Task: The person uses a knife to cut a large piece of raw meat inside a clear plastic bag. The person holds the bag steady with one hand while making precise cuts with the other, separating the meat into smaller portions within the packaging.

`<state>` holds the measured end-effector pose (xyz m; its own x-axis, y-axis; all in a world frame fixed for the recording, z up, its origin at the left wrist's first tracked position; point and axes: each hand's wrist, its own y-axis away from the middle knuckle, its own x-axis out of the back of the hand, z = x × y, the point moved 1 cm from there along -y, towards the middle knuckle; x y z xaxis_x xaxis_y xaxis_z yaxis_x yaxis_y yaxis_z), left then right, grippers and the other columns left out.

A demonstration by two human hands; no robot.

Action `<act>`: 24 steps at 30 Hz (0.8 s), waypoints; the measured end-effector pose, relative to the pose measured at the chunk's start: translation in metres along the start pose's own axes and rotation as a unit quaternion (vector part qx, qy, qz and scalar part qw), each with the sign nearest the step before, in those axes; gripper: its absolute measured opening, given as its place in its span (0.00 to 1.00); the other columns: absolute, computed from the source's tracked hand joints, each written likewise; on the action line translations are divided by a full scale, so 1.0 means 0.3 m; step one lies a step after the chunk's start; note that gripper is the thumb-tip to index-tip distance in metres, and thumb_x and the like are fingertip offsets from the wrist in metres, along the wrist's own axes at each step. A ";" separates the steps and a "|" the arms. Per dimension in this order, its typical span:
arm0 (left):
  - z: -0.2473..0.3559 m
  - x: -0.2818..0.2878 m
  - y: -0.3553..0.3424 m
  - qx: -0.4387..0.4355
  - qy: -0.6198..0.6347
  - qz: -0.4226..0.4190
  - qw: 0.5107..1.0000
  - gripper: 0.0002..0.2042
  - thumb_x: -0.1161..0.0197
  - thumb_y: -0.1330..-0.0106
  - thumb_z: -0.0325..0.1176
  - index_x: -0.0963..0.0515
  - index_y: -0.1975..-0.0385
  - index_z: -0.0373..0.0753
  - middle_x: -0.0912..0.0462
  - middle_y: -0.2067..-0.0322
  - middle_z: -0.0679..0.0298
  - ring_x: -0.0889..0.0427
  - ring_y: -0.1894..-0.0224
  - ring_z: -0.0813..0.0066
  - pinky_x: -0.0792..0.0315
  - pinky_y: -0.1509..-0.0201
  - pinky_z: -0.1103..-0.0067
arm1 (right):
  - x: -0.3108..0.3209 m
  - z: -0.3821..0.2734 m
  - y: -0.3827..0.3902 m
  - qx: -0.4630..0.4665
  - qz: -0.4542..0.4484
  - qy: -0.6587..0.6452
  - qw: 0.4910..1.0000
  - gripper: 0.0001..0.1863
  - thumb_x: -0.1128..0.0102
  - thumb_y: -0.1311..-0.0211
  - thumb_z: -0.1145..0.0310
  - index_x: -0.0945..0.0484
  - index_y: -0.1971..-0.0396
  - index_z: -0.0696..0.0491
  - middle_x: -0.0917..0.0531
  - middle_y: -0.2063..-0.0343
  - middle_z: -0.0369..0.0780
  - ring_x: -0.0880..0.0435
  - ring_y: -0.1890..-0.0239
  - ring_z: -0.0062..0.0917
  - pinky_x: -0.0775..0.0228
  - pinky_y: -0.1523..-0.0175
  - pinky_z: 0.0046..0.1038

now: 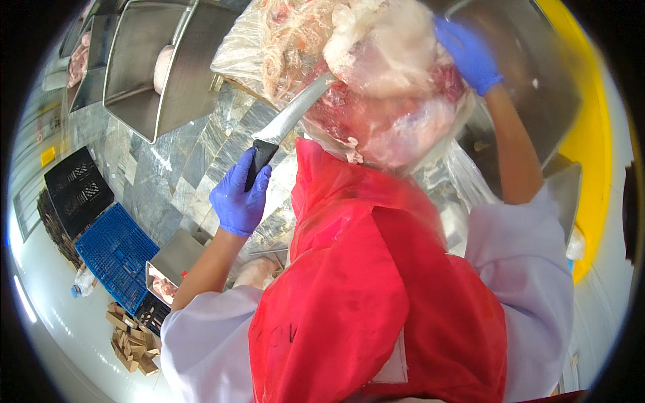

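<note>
My left hand (239, 196), in a blue glove, is closed round the black handle of a knife (293, 111). The broad metal blade slants up to the right, and its tip meets a large piece of raw meat (403, 124), red with thick pale fat. At the meat's far right side is my gloved right hand (471, 55), slightly blurred, with its fingers against the edge as if gripping it. Clear plastic sheeting (460, 168) shows under and beside the meat. Stringy pale trimmings (285, 43) lie to its left.
Metal bins (138, 74) stand at the far left, some with meat inside. Another metal container (531, 60) is at the right, beside a yellow curved edge (594, 134). Blue crates (119, 252), black crates (79, 191) and cardboard pieces (134, 346) occupy the left. My red apron (376, 295) hangs close below the meat.
</note>
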<state>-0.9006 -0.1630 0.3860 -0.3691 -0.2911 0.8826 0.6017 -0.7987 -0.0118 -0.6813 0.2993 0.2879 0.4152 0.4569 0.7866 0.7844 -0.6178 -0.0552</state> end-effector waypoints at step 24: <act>-0.382 -0.513 0.047 -0.060 0.106 0.048 0.991 0.22 0.26 0.39 0.45 0.17 0.50 0.39 0.12 0.59 0.51 0.11 0.63 0.54 0.18 0.59 0.68 | -0.028 -0.099 -0.273 0.004 -0.160 0.116 0.980 0.26 0.53 0.25 0.48 0.22 0.38 0.47 0.20 0.39 0.41 0.23 0.37 0.35 0.36 0.30 0.34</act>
<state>-0.9164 -0.1899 0.1961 -0.4630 -0.4633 0.7557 0.5581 -0.8147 -0.1575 -0.7627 0.3271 0.3040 0.0319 0.4673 0.8835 0.8617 -0.4608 0.2126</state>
